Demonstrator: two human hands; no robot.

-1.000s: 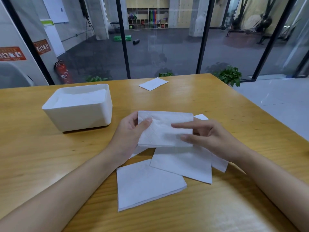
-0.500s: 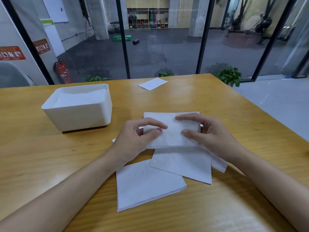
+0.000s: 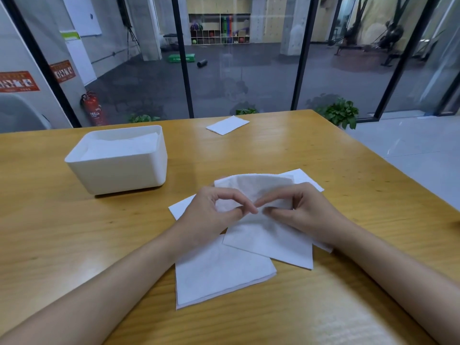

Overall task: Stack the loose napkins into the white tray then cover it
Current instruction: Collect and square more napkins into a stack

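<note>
The white tray (image 3: pixel 119 175) stands on the wooden table at the left, with napkins stacked inside up to near its rim. In the middle, my left hand (image 3: pixel 211 215) and my right hand (image 3: pixel 301 212) both pinch one white napkin (image 3: pixel 256 188), which bulges up between them. Their fingertips nearly meet at its near edge. Under and around my hands lie loose napkins: one (image 3: pixel 271 245) just below the right hand, a bigger one (image 3: pixel 216 272) nearer me, and corners showing at the left (image 3: pixel 181 207) and right (image 3: pixel 303 178). No cover is in view.
One more napkin (image 3: pixel 227 125) lies alone near the table's far edge. The table's right edge (image 3: pixel 388 160) runs diagonally, with a grey floor beyond it. Glass panes and potted plants stand behind the far edge.
The napkin was held up, then pressed flat; now my hands have drawn together toward its middle, and it arches up between them. The tray and other napkins have stayed put.
</note>
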